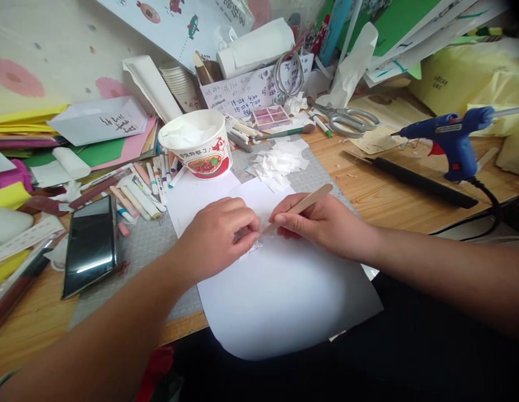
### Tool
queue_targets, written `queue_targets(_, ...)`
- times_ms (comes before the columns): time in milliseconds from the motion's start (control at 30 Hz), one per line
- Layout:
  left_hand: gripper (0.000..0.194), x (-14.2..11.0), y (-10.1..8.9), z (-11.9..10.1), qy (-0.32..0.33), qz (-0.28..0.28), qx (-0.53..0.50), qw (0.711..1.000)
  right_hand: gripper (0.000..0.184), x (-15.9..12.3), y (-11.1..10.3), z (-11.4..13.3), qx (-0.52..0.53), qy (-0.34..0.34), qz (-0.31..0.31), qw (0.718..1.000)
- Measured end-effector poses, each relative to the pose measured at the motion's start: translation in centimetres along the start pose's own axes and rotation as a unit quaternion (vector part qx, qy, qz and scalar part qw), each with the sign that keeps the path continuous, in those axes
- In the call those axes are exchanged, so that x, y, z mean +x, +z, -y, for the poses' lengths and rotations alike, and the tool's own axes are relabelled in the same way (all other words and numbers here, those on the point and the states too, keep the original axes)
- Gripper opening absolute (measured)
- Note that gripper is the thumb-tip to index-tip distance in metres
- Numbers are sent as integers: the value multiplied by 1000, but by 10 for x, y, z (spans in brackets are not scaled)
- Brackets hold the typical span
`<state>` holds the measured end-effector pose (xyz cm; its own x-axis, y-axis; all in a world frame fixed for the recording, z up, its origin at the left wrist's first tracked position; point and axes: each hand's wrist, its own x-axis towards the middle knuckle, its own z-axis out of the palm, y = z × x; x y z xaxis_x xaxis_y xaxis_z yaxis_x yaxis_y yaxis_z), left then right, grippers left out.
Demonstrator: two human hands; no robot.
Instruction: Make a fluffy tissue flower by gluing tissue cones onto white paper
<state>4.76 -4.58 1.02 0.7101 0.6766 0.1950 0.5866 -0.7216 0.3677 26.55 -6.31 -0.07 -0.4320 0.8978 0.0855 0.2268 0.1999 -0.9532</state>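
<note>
Stick [310, 200]: light, stiff wood, likely snappable; best held mid-length. Over paper [284, 296], pinched in right hand [316, 223]. Left hand [221, 237]: fingertips together, contents unclear.

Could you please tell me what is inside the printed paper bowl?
White, soft-looking material shows inside the paper bowl; the near wall hides whatever lies lower down.

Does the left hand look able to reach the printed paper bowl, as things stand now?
Probably yes. The left hand is near the paper bowl, and only flat white paper seems to lie between. Its fingertips, close together over the paper, would first have to leave that spot.
</note>
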Motion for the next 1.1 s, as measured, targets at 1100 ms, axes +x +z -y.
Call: queue_targets(1100, 10, 2, 2, 5, -49, 3, -33, 998, 15, 7, -19, -8, 215, 55, -173, 960)
